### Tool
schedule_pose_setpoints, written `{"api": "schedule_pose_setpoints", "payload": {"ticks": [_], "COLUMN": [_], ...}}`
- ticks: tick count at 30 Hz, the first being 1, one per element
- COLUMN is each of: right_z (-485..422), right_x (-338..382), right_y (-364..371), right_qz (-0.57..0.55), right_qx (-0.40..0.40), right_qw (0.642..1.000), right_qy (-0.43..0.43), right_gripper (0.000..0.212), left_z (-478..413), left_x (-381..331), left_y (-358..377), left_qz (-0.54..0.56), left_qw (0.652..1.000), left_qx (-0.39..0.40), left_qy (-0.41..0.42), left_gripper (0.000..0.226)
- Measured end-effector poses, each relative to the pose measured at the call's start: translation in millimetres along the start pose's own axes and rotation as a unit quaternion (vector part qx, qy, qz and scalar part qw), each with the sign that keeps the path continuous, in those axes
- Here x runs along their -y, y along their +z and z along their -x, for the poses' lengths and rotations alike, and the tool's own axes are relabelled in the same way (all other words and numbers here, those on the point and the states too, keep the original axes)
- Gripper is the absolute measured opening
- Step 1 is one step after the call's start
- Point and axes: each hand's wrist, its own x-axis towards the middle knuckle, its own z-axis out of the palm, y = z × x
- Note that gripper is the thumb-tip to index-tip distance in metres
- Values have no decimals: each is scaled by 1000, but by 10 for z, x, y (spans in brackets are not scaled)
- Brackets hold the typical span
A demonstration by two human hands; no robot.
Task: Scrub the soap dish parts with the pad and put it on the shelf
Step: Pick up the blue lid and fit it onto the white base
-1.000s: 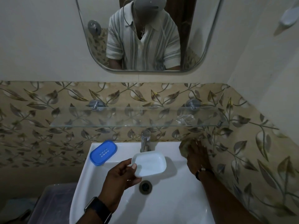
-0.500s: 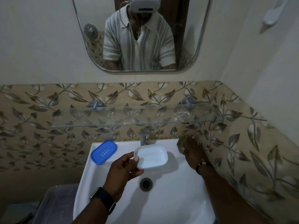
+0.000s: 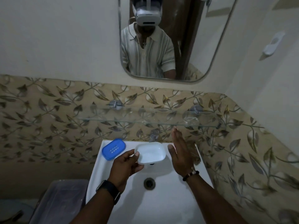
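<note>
Soap dish base (image 3: 150, 153), white and hollow side up, is held over the washbasin (image 3: 161, 201) by the fingers of the left hand (image 3: 125, 165), pinched at its near-left rim. The right hand (image 3: 181, 155) is held flat beside it, fingers spread wide and empty; no pad can be made out. The pad should be fetched and the hollow scrubbed with the base steadied, while the blue drainer (image 3: 113, 148) waits on the far-left rim below the glass shelf (image 3: 145, 121).

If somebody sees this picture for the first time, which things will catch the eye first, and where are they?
First the white soap dish tray, held by the left hand over the white sink, with the open right hand beside it. Next the blue soap dish insert, lying on the sink's back left corner. Above, the mirror reflects a person in a striped shirt.
</note>
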Motion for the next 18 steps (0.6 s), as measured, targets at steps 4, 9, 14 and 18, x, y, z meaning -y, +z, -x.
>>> {"api": "schedule_pose_setpoints", "payload": {"ticks": [4,9,14,18], "right_z": [71,213,163,-9], "right_x": [405,689,887,984], "right_y": [176,550,874,1182], "right_qz": [25,37,-11,-86], "right_qx": [109,202,249,264], "right_qw": [991,976,965,959], "right_qy": [-73,-79,-85,-45], "right_gripper": [68,68,63,55], "left_z": [133,238,379,477], "left_x": [-54,-133,-185,-206], "left_y": [-197,-544,-915,-1219], "left_qz": [0,-26,-15,19], "left_qw": [1000,999,996,991], "left_qx": [-8,-42,-84,-132], "left_qy": [-4,3,3,-3], "left_gripper": [27,30,21,20]}}
